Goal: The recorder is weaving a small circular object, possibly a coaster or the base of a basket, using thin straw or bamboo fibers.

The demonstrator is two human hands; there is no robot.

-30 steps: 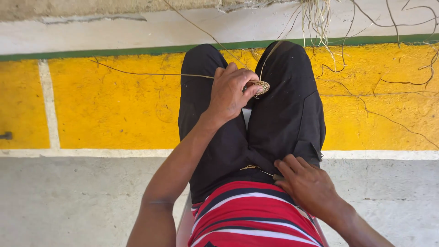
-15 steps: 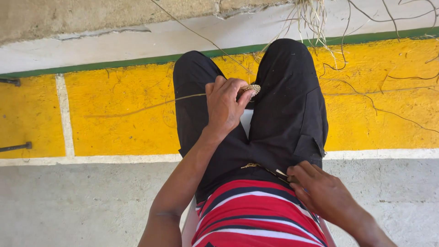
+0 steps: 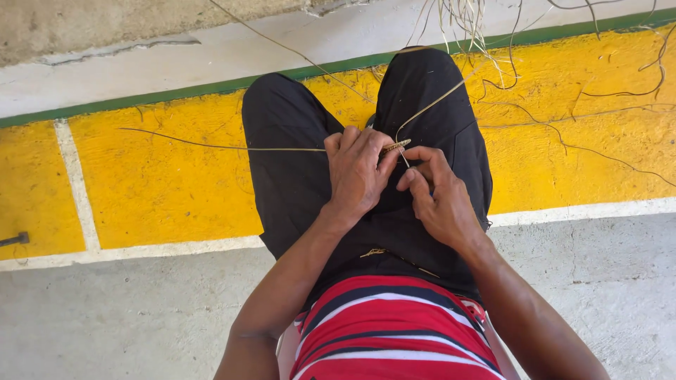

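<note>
Seated person, seen from above, works thin straw-coloured fibre over black-trousered knees. Left hand (image 3: 359, 172) is closed round a short braided strip (image 3: 396, 146), pinching it w/ thumb and forefinger just above the lap. Right hand (image 3: 440, 193), touching the left, has fingertips curled in a pinch on a fibre strand (image 3: 429, 107) that loops up and away from the braid toward a loose bundle of fibres (image 3: 465, 21) well beyond both hands. A second long strand (image 3: 211, 146) runs out from under the left hand, off to that hand's outer side, across the yellow painted wall band (image 3: 162, 190). Below the wrists: red, white and dark striped shirt (image 3: 391, 331). Grey concrete floor (image 3: 127, 317) lies either side of the forearms.
</note>
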